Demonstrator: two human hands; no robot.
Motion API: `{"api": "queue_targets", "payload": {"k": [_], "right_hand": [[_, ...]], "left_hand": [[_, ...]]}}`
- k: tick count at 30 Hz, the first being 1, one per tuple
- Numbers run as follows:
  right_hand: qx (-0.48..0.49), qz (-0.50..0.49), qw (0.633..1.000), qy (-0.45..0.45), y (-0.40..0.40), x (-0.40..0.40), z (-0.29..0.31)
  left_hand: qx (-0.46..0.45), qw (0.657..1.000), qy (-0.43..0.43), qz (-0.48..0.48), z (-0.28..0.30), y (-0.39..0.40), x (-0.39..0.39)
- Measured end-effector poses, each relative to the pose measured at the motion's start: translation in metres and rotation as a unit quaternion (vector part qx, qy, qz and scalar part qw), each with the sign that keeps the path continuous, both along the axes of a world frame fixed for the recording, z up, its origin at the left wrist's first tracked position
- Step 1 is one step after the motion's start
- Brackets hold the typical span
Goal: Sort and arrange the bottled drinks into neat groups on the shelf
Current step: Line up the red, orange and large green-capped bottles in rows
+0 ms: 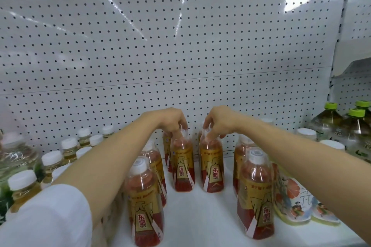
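Observation:
Several red-and-gold drink bottles stand upright on the white shelf (200,216). My left hand (172,120) grips the cap of one of them (182,166) near the back. My right hand (218,121) pinches the cap of another red-and-gold bottle (212,168) right beside it. Two more of these bottles stand nearer me, one at front left (145,206) and one at front right (256,198). Further ones stand behind them, partly hidden by my arms.
White-capped bottles of yellow drink (22,188) crowd the shelf's left side. Pale bottles with flower labels (291,200) stand at the right, and large green-capped bottles (341,128) behind them. A white pegboard wall (160,46) closes the back.

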State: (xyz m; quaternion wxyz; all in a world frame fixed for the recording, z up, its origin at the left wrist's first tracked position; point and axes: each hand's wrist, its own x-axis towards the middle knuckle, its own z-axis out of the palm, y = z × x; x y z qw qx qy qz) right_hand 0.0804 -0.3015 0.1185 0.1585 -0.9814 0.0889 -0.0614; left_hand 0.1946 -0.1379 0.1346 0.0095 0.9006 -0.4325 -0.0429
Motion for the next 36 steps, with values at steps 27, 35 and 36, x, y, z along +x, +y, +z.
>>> {"api": "queue_targets", "payload": {"k": [27,35,36], "right_hand": [[-0.067,0.071,0.995,-0.004,0.018,0.021,0.003],[-0.075,0.008,0.997,0.018,-0.018,0.036,0.01],[-0.068,0.008,0.996,0.054,-0.023,0.043,0.002]], "left_hand": [[-0.025,0.999,0.036,0.014,0.0,0.025,0.002],[-0.013,0.996,-0.032,0.081,0.002,-0.003,0.035],[0.011,0.995,-0.037,0.089,-0.005,-0.008,0.04]]}}
